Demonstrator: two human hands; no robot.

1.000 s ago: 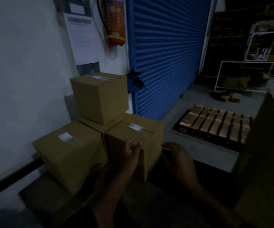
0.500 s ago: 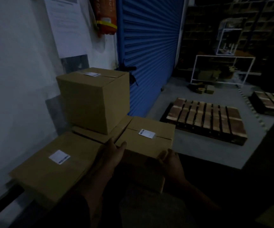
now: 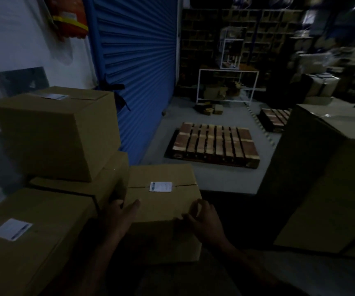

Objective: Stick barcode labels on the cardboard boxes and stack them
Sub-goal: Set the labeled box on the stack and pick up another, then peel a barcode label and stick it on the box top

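A brown cardboard box [image 3: 161, 208] with a white barcode label [image 3: 160, 186] on its top sits in front of me. My left hand [image 3: 119, 216] grips its near left corner, thumb on top. My right hand [image 3: 206, 221] holds its near right corner with curled fingers. To the left, a labelled box [image 3: 52, 133] rests on a lower box [image 3: 87, 186]. Another labelled box [image 3: 29, 240] stands at the near left, its label [image 3: 11, 229] facing up.
A white wall and a blue roller shutter [image 3: 138, 71] stand behind the stack. A large dark carton [image 3: 326, 180] rises at the right. Wooden pallets [image 3: 213, 144] lie on the grey floor beyond. Shelving [image 3: 227, 84] fills the dim background.
The view has swung right and closer to the boxes. Both hands shifted from the box's front face to its near top corners. The large carton at the right has come back into sight.
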